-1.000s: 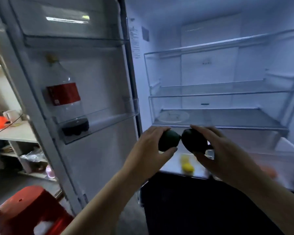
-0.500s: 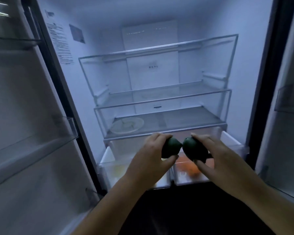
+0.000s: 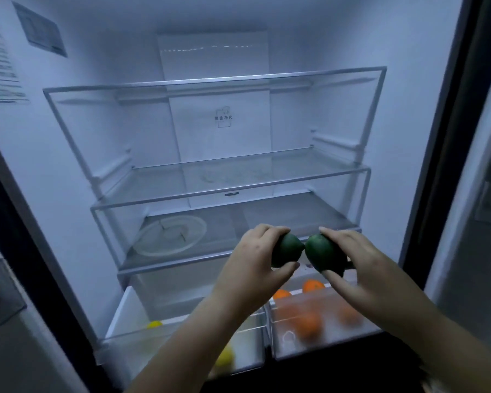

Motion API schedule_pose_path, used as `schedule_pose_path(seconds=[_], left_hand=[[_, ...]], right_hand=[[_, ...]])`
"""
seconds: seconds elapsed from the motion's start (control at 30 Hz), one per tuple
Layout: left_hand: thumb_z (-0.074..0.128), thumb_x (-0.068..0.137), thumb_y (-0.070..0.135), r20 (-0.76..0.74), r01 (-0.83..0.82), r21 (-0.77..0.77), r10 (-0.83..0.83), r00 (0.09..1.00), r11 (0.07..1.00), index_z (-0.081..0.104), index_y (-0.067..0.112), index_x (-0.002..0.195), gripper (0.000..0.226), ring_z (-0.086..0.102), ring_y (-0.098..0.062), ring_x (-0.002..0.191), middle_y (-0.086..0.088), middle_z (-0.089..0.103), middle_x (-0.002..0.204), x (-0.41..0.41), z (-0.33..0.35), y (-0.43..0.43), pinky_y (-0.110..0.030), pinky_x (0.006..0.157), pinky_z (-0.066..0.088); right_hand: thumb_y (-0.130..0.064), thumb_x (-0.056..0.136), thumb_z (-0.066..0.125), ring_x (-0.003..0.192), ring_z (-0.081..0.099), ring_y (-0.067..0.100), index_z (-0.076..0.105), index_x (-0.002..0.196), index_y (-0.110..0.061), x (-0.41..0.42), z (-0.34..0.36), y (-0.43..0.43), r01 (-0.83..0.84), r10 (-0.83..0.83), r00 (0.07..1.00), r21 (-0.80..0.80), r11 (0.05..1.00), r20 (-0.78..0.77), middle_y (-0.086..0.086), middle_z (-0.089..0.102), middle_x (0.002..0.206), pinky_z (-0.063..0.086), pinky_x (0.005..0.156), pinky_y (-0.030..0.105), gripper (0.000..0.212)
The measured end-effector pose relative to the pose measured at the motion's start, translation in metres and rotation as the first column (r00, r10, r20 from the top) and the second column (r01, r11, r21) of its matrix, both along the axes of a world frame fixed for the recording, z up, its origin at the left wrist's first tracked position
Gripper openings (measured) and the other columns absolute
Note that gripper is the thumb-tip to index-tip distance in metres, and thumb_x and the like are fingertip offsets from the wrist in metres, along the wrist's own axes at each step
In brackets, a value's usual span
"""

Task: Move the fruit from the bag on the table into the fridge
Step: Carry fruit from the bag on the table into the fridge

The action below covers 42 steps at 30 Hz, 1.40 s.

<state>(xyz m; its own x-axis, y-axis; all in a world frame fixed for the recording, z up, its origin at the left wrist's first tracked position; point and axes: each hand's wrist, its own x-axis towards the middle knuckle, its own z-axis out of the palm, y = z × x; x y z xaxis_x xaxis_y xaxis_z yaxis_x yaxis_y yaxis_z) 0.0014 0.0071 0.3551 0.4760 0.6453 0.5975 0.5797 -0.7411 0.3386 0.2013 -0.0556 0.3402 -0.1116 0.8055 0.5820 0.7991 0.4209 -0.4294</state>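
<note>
Gripping one green fruit in left hand, second green fruit in right hand, tips touching, long axes roughly end to end, left-right. Held above open crisper drawers: right drawer with oranges straight below right hand, left drawer with yellow fruit down-left. Likely a short drop down; right hand nearer the orange side. Farther back, glass shelf carrying clear plate at left.

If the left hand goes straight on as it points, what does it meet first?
Probably the green fruit in the right hand; the left hand holds its own fruit almost against it, depth unclear.
</note>
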Motion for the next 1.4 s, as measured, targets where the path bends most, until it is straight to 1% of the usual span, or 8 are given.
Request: schedule_pose_path(seconds=[0.33, 0.67, 0.8, 0.9, 1.03, 1.13, 1.23, 1.4], left_hand=[[0.068, 0.08, 0.031, -0.018, -0.029, -0.056, 0.028, 0.999, 0.998, 0.054, 0.021, 0.123, 0.047, 0.048, -0.009, 0.105, 0.007, 0.055, 0.113, -0.003, -0.024, 0.084, -0.015, 0.088, 0.033], [0.065, 0.084, 0.035, -0.078, -0.024, -0.1, 0.016, 0.997, 0.995, 0.046, 0.022, 0.132, 0.054, 0.043, -0.01, 0.115, 0.005, 0.051, 0.123, 0.069, -0.05, 0.148, -0.013, 0.092, 0.028], [0.064, 0.084, 0.034, -0.087, -0.057, -0.157, 0.044, 0.995, 0.986, 0.047, 0.024, 0.13, 0.05, 0.043, -0.008, 0.111, 0.007, 0.05, 0.119, 0.1, -0.062, 0.173, -0.012, 0.086, 0.027], [0.062, 0.083, 0.028, -0.084, -0.073, -0.229, 0.055, 0.995, 0.971, 0.044, 0.024, 0.134, 0.054, 0.043, -0.009, 0.116, 0.007, 0.049, 0.123, 0.121, -0.073, 0.193, -0.015, 0.091, 0.031], [0.06, 0.083, 0.022, -0.07, -0.117, -0.302, 0.1, 0.993, 0.946, 0.039, 0.023, 0.138, 0.06, 0.042, -0.009, 0.119, 0.005, 0.046, 0.127, 0.146, -0.085, 0.218, -0.018, 0.095, 0.034], [0.062, 0.083, 0.023, -0.072, -0.179, -0.31, 0.164, 0.984, 0.934, 0.042, 0.021, 0.136, 0.057, 0.046, -0.015, 0.115, 0.0, 0.049, 0.124, 0.162, -0.092, 0.238, -0.019, 0.093, 0.036], [0.063, 0.084, 0.026, -0.072, -0.253, -0.325, 0.243, 0.967, 0.911, 0.043, 0.018, 0.136, 0.056, 0.051, -0.017, 0.112, -0.002, 0.051, 0.125, 0.173, -0.1, 0.252, -0.018, 0.091, 0.036], [0.065, 0.082, 0.036, -0.084, -0.366, -0.346, 0.36, 0.929, 0.864, 0.043, 0.018, 0.134, 0.059, 0.047, -0.022, 0.113, -0.003, 0.05, 0.123, 0.188, -0.114, 0.276, -0.029, 0.091, 0.041]], right_hand=[[-0.025, 0.085, 0.064, 0.11, 0.048, 0.0, 0.038, 0.138, -0.036, -0.003, -0.026, 0.086, -0.003, 0.002, 1.0, -0.047, 0.999, -0.013, -0.025, 0.042, 0.125, 0.049, 0.086, 0.028, 0.06], [-0.029, 0.087, 0.061, 0.108, 0.046, -0.002, 0.034, 0.139, -0.038, 0.066, -0.05, 0.148, 0.047, -0.049, 0.999, -0.166, 0.985, -0.004, -0.025, 0.04, 0.125, 0.038, 0.083, 0.008, 0.06], [-0.033, 0.088, 0.06, 0.113, 0.045, 0.0, 0.03, 0.142, -0.035, 0.091, -0.066, 0.176, 0.053, -0.071, 0.995, -0.24, 0.969, -0.071, -0.022, 0.039, 0.131, 0.038, 0.09, 0.016, 0.061], [-0.029, 0.087, 0.062, 0.115, 0.047, 0.003, 0.033, 0.139, -0.032, 0.107, -0.072, 0.2, 0.063, -0.097, 0.988, -0.262, 0.963, -0.118, -0.017, 0.042, 0.133, 0.039, 0.092, 0.021, 0.06], [-0.026, 0.087, 0.063, 0.094, 0.057, 0.001, 0.039, 0.134, -0.028, 0.125, -0.075, 0.236, 0.084, -0.137, 0.978, -0.304, 0.949, -0.157, -0.01, 0.046, 0.129, 0.041, 0.085, 0.024, 0.052], [-0.029, 0.089, 0.061, 0.115, 0.049, 0.014, 0.038, 0.136, -0.024, 0.135, -0.083, 0.263, 0.129, -0.164, 0.983, -0.314, 0.941, -0.087, -0.004, 0.045, 0.132, 0.038, 0.085, 0.024, 0.053], [-0.03, 0.09, 0.059, 0.114, 0.048, 0.019, 0.038, 0.138, -0.023, 0.144, -0.09, 0.283, 0.212, -0.219, 0.976, -0.311, 0.927, 0.012, 0.001, 0.048, 0.125, 0.038, 0.081, 0.026, 0.053], [-0.027, 0.086, 0.063, 0.112, 0.052, 0.029, 0.042, 0.139, -0.016, 0.154, -0.097, 0.314, 0.302, -0.304, 0.952, -0.293, 0.907, 0.041, 0.012, 0.054, 0.126, 0.043, 0.093, 0.035, 0.059]])
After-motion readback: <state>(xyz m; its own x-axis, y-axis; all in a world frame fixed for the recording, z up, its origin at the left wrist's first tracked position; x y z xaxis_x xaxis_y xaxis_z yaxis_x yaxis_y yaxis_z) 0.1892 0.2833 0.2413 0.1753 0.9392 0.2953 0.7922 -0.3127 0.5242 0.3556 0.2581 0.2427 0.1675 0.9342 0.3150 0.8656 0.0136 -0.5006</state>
